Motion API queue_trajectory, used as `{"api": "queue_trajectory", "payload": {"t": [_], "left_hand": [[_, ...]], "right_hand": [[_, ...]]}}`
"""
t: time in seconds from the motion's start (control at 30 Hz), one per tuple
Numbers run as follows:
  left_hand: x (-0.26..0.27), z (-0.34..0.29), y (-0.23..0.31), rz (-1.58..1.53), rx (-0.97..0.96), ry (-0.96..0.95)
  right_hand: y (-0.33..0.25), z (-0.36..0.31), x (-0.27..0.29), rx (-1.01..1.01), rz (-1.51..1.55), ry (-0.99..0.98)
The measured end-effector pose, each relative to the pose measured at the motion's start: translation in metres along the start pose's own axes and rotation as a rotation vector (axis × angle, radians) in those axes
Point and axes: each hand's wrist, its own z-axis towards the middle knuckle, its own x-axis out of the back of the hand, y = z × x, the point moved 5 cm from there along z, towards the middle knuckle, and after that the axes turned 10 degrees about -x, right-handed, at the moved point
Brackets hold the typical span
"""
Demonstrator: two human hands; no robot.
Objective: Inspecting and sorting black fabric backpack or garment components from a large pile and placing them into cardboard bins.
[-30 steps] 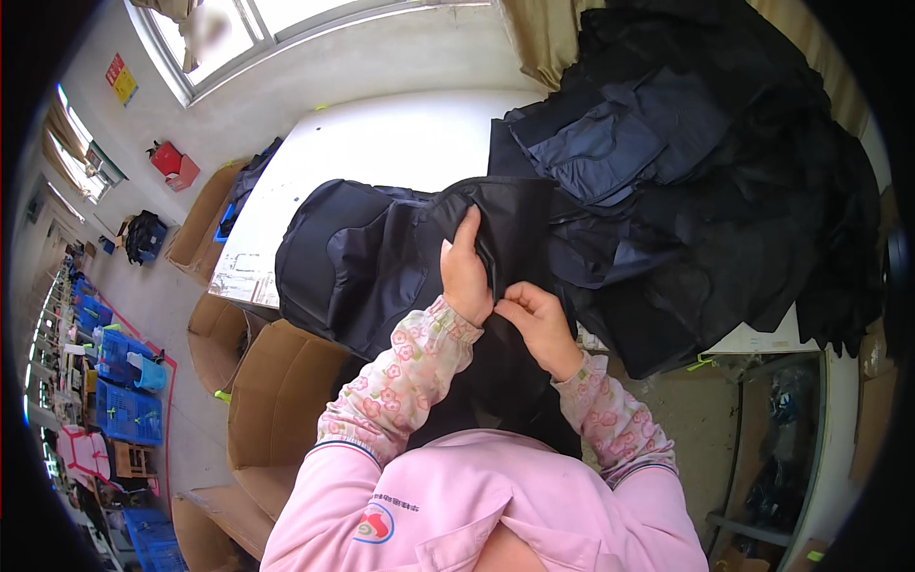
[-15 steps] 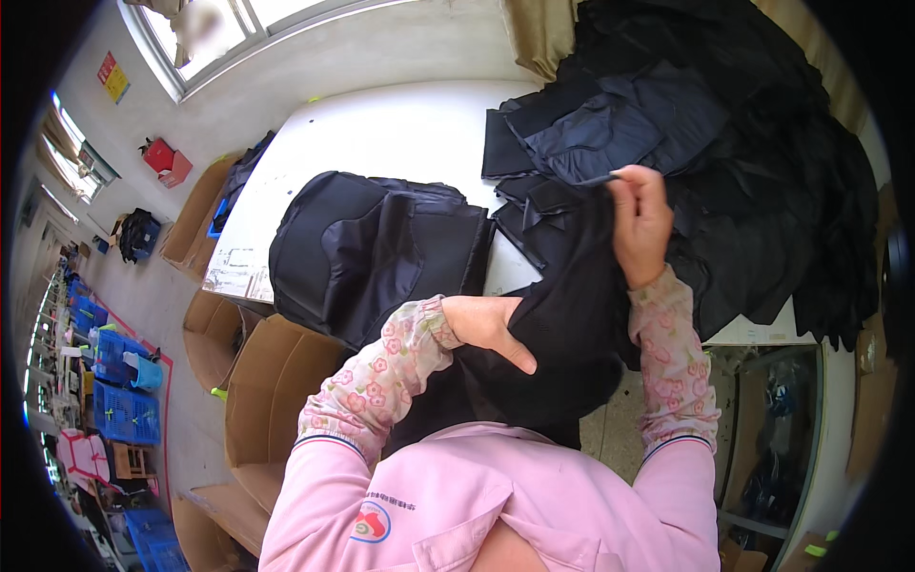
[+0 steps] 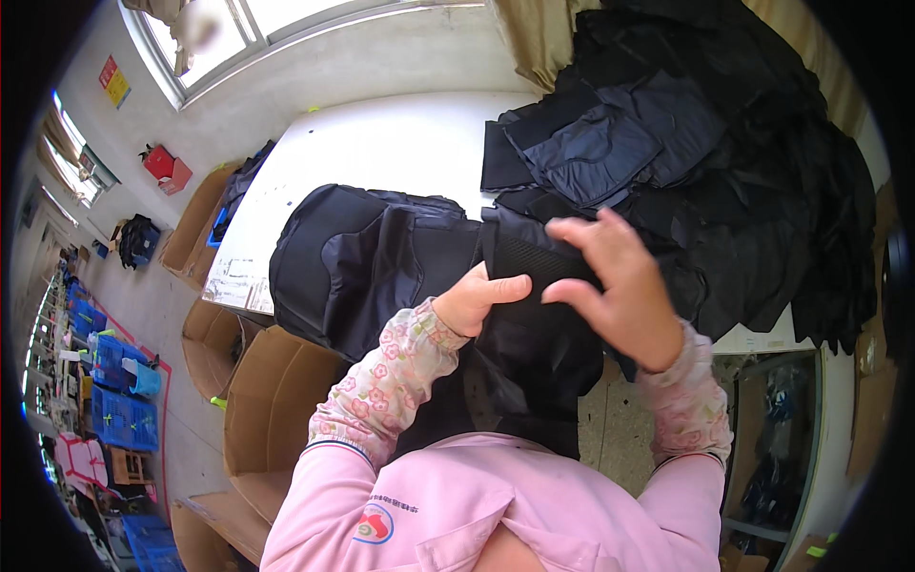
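apparently to steady it, the left hand (image 3: pixel 467 302) pinches the black cloth (image 3: pixel 536 334) at the tabletop's near edge (image 3: pixel 238 296); the right hand (image 3: pixel 624 296) has a wide grip over it, contact unclear. folded pieces (image 3: pixel 376 259) lie left, the heap (image 3: pixel 782 191) right.

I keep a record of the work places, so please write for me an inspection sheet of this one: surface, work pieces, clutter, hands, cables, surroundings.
Surface: white table, marked at its left corner.
Work pieces: black cloth in hand; folded black pieces to its left.
Clutter: large dark fabric heap at right; cardboard boxes at left.
Hands: left hand grips the black cloth; right hand open over it, contact unclear.
Cables: nothing seen.
Surroundings: window upper left; blue crates far left.
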Motion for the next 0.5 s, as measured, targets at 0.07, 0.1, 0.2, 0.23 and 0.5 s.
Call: {"api": "queue_trajectory", "payload": {"t": [0.07,0.1,0.2,0.23,0.5], "left_hand": [[-0.004,0.011,-0.007,-0.025,-0.048,0.091],[-0.004,0.015,-0.008,-0.047,-0.1,0.188],[0.005,0.016,0.006,0.136,-0.219,0.267],[0.008,0.016,0.012,0.229,-0.235,0.252],[0.011,0.001,0.05,0.091,-0.338,0.117]], "right_hand": [[0.013,-0.007,-0.022,-0.156,0.086,0.067],[0.024,-0.009,-0.023,-0.207,0.128,0.099],[0.021,-0.011,-0.02,-0.192,0.13,0.1],[0.025,-0.011,-0.018,-0.189,0.134,0.101],[0.034,-0.011,0.014,-0.162,0.077,-0.068]]}}
